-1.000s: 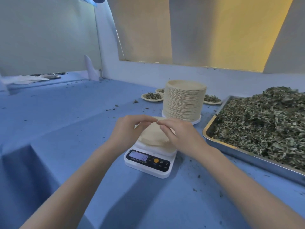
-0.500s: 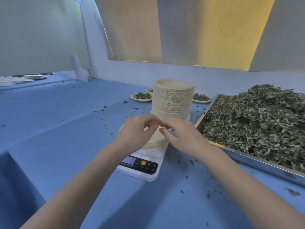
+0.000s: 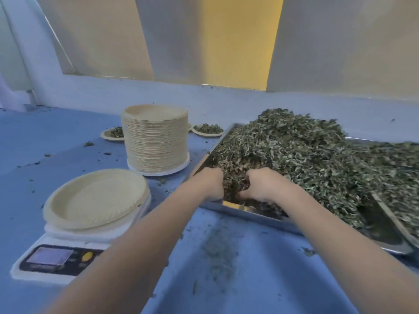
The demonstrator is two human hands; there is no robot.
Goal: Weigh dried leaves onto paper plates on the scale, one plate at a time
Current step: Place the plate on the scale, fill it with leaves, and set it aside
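Note:
An empty paper plate lies on the white scale at the lower left. A metal tray on the right holds a big heap of dried leaves. Both hands are dug into the near left corner of the heap. My left hand and my right hand face each other with fingers curled round a clump of leaves between them. Fingertips are buried in the leaves.
A tall stack of paper plates stands behind the scale. Two small plates with leaves sit at the back near the wall. Leaf crumbs are scattered on the blue table in front of the tray.
Both hands left the plate on the scale and moved right into the tray, where they now gather leaves. The camera turned right with them.

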